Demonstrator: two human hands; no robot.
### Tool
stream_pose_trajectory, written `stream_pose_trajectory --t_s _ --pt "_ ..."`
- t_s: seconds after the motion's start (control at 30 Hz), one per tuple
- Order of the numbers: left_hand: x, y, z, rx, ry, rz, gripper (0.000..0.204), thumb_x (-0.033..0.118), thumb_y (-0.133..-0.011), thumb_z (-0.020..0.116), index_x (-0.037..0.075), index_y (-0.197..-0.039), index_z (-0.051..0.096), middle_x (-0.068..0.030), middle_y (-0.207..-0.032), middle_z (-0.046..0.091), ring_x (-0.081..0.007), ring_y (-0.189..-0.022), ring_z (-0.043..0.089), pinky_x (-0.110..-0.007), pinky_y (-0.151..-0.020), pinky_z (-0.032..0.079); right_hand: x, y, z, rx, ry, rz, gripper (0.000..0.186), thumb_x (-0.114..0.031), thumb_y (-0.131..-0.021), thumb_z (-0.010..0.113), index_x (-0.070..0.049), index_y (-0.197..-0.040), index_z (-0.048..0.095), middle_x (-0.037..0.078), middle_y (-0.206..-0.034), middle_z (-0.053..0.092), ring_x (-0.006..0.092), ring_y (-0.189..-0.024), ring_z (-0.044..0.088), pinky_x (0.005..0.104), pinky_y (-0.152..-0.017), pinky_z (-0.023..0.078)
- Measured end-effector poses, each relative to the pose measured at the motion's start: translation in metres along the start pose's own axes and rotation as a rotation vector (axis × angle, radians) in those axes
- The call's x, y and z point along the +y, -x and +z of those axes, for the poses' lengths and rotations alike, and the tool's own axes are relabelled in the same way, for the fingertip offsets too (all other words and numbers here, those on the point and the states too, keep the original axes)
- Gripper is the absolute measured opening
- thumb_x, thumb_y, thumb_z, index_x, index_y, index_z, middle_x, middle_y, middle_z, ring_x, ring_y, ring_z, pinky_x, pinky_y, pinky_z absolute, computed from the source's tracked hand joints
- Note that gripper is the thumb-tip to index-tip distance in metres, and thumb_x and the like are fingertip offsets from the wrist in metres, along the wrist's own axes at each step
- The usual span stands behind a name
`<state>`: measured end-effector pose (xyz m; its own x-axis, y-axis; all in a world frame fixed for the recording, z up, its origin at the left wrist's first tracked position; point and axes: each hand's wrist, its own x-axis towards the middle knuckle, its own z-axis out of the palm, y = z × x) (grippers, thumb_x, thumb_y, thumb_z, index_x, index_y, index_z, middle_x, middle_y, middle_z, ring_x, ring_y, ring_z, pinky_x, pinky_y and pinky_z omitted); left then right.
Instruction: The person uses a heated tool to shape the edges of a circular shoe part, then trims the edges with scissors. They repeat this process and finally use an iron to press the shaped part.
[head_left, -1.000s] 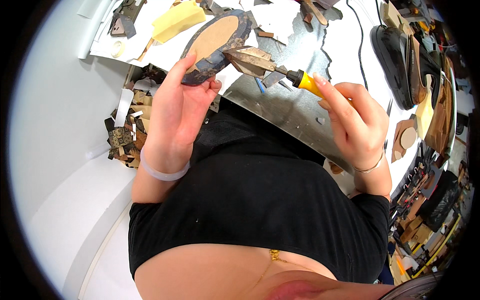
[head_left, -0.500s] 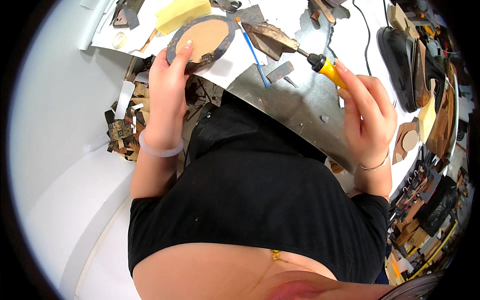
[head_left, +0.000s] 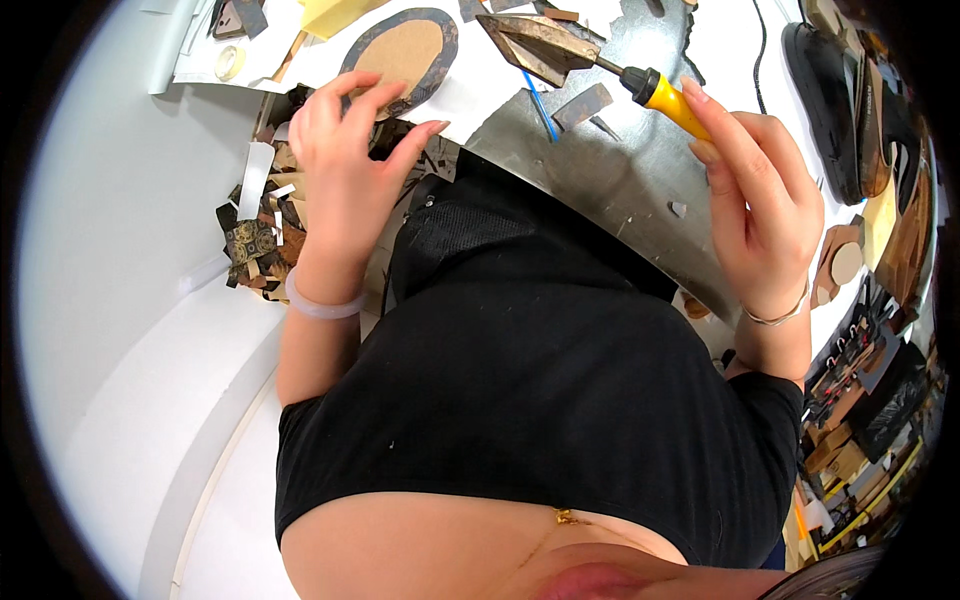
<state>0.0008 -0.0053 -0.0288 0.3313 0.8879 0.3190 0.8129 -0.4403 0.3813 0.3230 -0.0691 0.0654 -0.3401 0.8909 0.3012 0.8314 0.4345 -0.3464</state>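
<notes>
Moved since the earlier frame: oval piece (head_left: 405,52), then gripped in the left hand (head_left: 345,150), now released from that grip and lying face up, by appearance, on the white covering (head_left: 478,72) at the near edge of the tabletop (head_left: 732,65). Left hand's thumb swung out to the side.

Item: oval piece. Tan centre, dark patterned border; lower edge partly hidden by fingers.

Left hand: thumb and fingers spread apart, fingertips over the oval's lower border; whether they touch it, cannot tell. Translucent bangle (head_left: 325,305) at the wrist.

Right hand (head_left: 768,190): fingers and thumb closed on the handle of a yellow-handled tool (head_left: 680,106); pointed, worn metal head directed left, toward the oval and apart from it. Hands well apart from each other.

Near the tool head: slim blue stick (head_left: 540,106); grey rectangular piece (head_left: 583,107) just beside it; both on a grey metal sheet (head_left: 610,175). Small pale chip (head_left: 678,209), same sheet.

Upper left: yellow piece (head_left: 338,16), beyond the oval; cream ring (head_left: 230,63).

Right side: black cable (head_left: 761,60); pale disc (head_left: 846,262) on a brown piece.

Below the tabletop, left: heap of mixed scraps (head_left: 262,235).
</notes>
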Motion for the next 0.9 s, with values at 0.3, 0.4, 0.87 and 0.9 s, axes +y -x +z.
stream_pose_trajectory --t_s 0.3,0.4,0.87,0.9 --pt "-0.004 0.009 0.004 0.043 0.109 0.032 0.028 0.019 -0.078 0.086 0.013 -0.101 0.072 -0.0051 -0.127 0.061 -0.0281 -0.119 0.054 -0.048 -0.109 0.036 -0.001 -0.004 0.001 -0.033 0.000 -0.006 0.044 0.014 -0.087 0.064 -0.002 -0.127 0.069 0.015 -0.097 0.067 0.0215 -0.082 0.067 0.0269 -0.070 0.054" --pt "0.000 0.008 0.003 0.122 0.217 -0.103 0.029 0.018 -0.077 0.086 0.013 -0.102 0.071 -0.0052 -0.127 0.062 -0.0279 -0.119 0.054 -0.048 -0.108 0.037 0.000 -0.004 0.002 -0.038 0.007 -0.006 0.044 0.013 -0.087 0.064 -0.003 -0.127 0.069 0.015 -0.097 0.067 0.0212 -0.081 0.067 0.0267 -0.069 0.054" --pt "-0.014 0.016 0.002 0.119 -0.044 0.170 0.025 0.024 -0.078 0.085 0.016 -0.097 0.071 -0.0023 -0.122 0.061 -0.0254 -0.112 0.057 -0.050 -0.109 0.034 0.002 -0.008 0.006 -0.029 0.023 -0.037 0.043 0.011 -0.087 0.066 -0.004 -0.127 0.069 0.014 -0.097 0.068 0.0203 -0.080 0.066 0.0256 -0.067 0.053" --pt "-0.013 0.016 0.000 0.122 -0.046 0.189 0.024 0.023 -0.079 0.084 0.015 -0.098 0.071 -0.0029 -0.121 0.061 -0.0251 -0.111 0.057 -0.049 -0.108 0.036 0.002 -0.008 0.007 -0.027 0.029 -0.038 0.043 0.011 -0.087 0.066 -0.004 -0.127 0.069 0.014 -0.097 0.068 0.0202 -0.080 0.066 0.0257 -0.067 0.053"
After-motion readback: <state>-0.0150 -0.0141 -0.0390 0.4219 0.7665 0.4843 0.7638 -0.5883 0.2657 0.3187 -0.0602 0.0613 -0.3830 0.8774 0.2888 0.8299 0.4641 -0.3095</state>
